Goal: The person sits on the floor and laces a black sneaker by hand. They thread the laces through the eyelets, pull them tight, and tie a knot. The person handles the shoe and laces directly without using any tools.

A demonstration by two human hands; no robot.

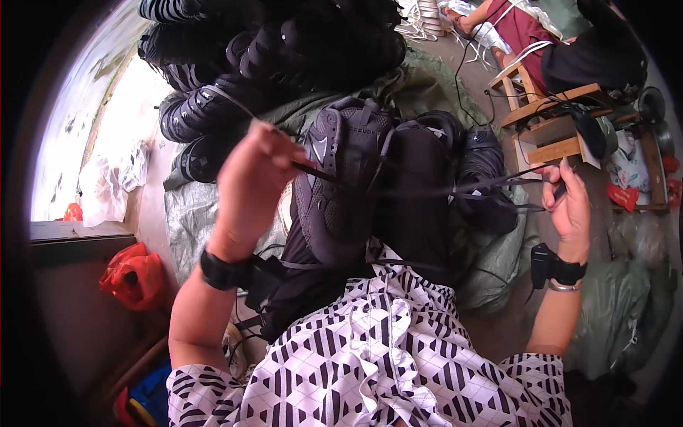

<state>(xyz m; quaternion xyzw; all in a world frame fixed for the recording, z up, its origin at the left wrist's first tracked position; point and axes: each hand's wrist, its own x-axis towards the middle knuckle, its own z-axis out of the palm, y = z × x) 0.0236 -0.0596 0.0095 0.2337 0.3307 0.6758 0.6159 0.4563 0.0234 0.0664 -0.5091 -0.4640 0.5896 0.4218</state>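
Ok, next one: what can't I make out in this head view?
In the head view:
- Middle of the lace: smeared by motion blur.
- Exact finger grip of the left hand: blurred, fingers curled inward.
- Full extent of the dark shoe pile: cut off by the top edge, inner shoes lost in shadow.
- Contents of the red bag: hidden by its plastic.

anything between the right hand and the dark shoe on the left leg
Nothing visible blocks the right hand; the lace it holds stretches toward the shoe. The right leg and another dark shoe lie between them in the picture, but both look lower than the hand.
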